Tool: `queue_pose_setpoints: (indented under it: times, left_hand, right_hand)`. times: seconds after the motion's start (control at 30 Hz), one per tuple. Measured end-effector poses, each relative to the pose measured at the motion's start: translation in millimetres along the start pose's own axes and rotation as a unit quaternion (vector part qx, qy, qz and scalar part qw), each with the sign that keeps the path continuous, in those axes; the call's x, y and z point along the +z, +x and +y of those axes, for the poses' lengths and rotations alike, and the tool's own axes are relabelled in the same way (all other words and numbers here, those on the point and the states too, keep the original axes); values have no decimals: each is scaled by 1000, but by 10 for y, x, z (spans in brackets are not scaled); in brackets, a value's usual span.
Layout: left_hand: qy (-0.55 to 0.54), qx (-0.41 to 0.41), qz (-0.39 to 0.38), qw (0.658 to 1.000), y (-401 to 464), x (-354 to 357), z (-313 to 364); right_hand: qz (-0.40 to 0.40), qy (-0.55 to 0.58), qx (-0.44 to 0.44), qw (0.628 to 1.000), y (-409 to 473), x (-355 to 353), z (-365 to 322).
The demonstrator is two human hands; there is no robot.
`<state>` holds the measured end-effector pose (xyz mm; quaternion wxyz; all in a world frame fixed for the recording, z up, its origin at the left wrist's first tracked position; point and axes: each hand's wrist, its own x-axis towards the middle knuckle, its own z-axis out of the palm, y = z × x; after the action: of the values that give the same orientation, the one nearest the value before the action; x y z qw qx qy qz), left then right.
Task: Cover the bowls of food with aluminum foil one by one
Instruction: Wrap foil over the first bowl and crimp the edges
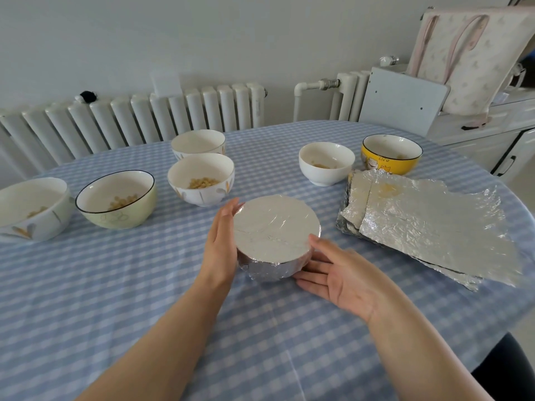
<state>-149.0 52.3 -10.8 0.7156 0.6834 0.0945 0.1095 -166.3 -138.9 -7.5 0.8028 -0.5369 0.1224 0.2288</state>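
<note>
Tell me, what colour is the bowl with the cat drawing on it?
The cat bowl is bright yellow outside, with a dark rim; the head view shows it.

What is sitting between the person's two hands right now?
In the head view, a foil-covered bowl sits between them: the left hand touches its left side, and the right hand lies open at its lower right.

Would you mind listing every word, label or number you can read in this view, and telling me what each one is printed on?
"Life": small dark lettering on the side of the yellow bowl, above a cartoon drawing; it is blurred, so this reading is uncertain.
Green bowl: faint outlined marks on its side, too faint to tell whether they are letters.
No other text is visible on the other bowls, the foil sheets or the tablecloth.
</note>
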Motion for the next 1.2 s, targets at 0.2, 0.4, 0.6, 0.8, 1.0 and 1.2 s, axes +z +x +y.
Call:
queue_pose_setpoints:
  times: [0.2,0.4,0.6,0.8,1.0,1.2]
  left_hand:
    - [-41,-11,38,998,60,-15,-32]
    - [-52,-2,47,998,60,-14,-36]
    - [-71,-2,56,996,69,-25,-29]
    - [-81,-4,61,995,56,-11,-18]
    - [-72,-22,68,995,96,-52,-45]
    - [-103,-66,92,988,142,-98,-63]
  right_hand:
    - [27,44,-9,999,6,57,56]
    - [40,69,-22,997,-22,87,95]
    - [36,60,-2,998,-40,116,56]
    - [31,48,7,998,-55,222,36]
    - [43,64,4,997,-71,310,12]
    - [42,103,15,994,-83,340,5]
